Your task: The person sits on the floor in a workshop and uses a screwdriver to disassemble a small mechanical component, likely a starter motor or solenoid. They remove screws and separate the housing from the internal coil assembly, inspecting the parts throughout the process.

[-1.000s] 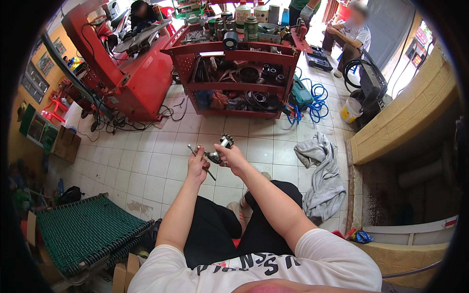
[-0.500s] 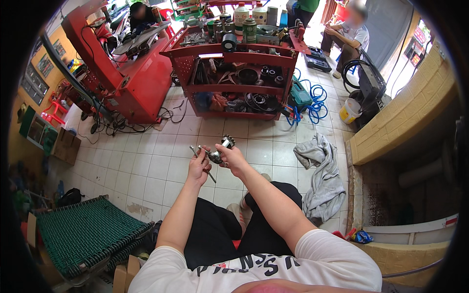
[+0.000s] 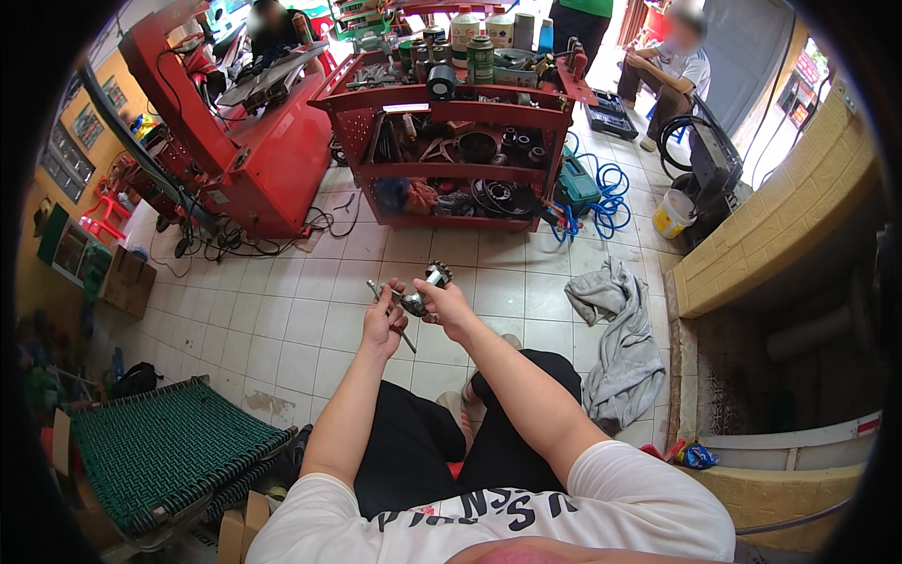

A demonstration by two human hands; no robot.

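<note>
My left hand (image 3: 381, 325) is closed around a thin metal rod (image 3: 411, 345), held slantwise, with its upper end sticking out above my fingers. My right hand (image 3: 448, 305) grips a dark, greasy metal part (image 3: 438, 273) with a toothed, gear-like end and a bright shaft section. Its lower, rounder end lies between my two hands, close to my left fingertips. Whether the rod touches this part I cannot tell. Both hands are in front of my knees, above the tiled floor (image 3: 362, 246).
Ahead stands a red tool trolley (image 3: 451, 171) loaded with cans and parts. A red machine (image 3: 254, 164) is at the left, a green woven seat (image 3: 174, 451) nearer. A grey cloth (image 3: 620, 348), blue hose (image 3: 611, 197) and bucket (image 3: 673, 214) are at the right. Other people are farther back.
My hands stay nearly in place, with only a slight shift of the rod in my left fingers. In the background, the person in green has moved a little.
</note>
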